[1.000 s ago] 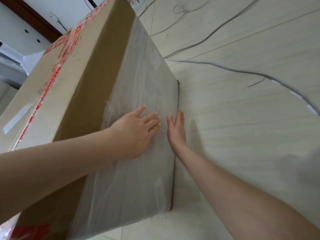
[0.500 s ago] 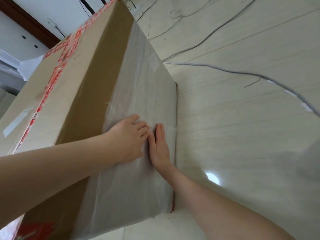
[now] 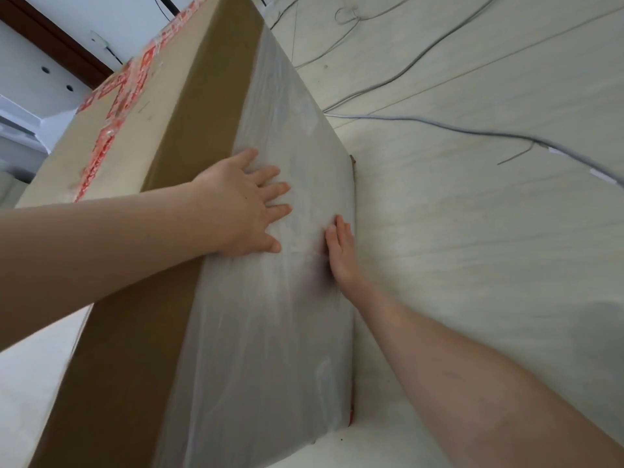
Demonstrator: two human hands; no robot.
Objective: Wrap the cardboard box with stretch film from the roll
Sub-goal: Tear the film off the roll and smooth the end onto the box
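Two hands (image 3: pixel 243 204) (image 3: pixel 341 251) flat on film-wrapped box (image 3: pixel 158 130)

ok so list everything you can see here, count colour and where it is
box: one, brown cardboard, on the floor, centre and left
film: one layer, whitish clear, over the box's wide face that the hands are on
tape: strips, red and white, on the box's far left face
cables: several, grey, across the floor at the top and right
floor: one, pale wood-look, right and bottom
wall: one, white, top left
trim: one strip, dark brown, on the wall at top left
left hand: one, flat on the film, fingers spread
right hand: one, flat on the film near the box's right edge
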